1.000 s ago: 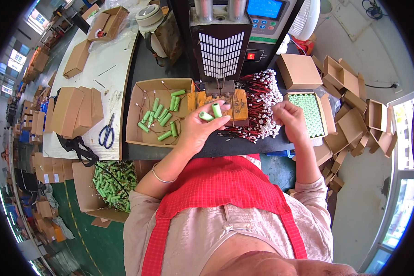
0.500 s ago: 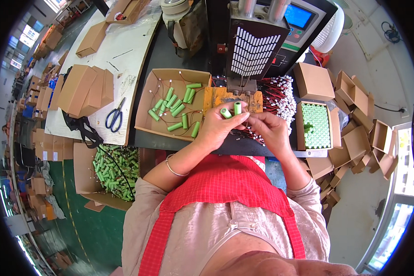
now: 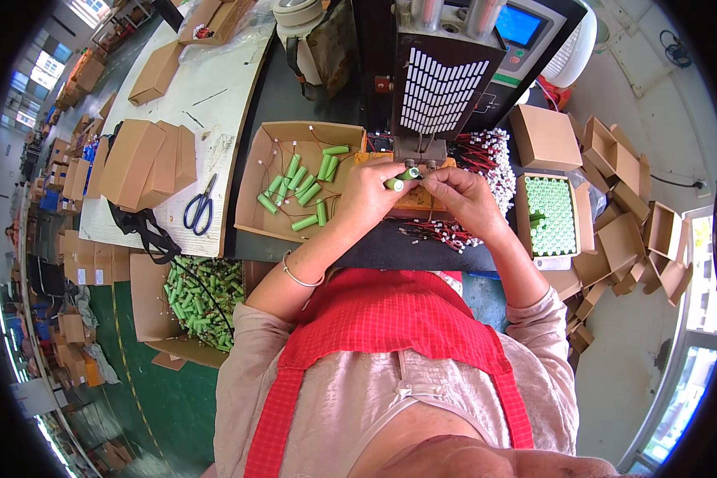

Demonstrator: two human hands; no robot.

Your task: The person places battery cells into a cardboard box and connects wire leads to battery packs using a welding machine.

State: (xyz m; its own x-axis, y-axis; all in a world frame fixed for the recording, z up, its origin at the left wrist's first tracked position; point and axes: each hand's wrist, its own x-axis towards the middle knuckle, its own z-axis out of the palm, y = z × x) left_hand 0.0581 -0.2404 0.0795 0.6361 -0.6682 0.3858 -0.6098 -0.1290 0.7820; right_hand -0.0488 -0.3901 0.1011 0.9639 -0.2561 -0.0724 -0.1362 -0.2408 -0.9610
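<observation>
The person wears a pale pink short-sleeved top [image 3: 295,382] under a red checked fabric apron [image 3: 390,327] with two straps running up over the chest (bib cut wide). A thin silver metal bangle [image 3: 299,276] circles the left wrist.

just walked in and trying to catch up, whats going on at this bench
A person in a red apron sits at a dark workbench and holds a green cylindrical cell between the left hand and right hand, right under the head of a benchtop machine. An open cardboard box to the left holds more green cells with thin wires. A tray of upright green cells sits to the right, and a heap of red wires lies behind the hands.
</observation>
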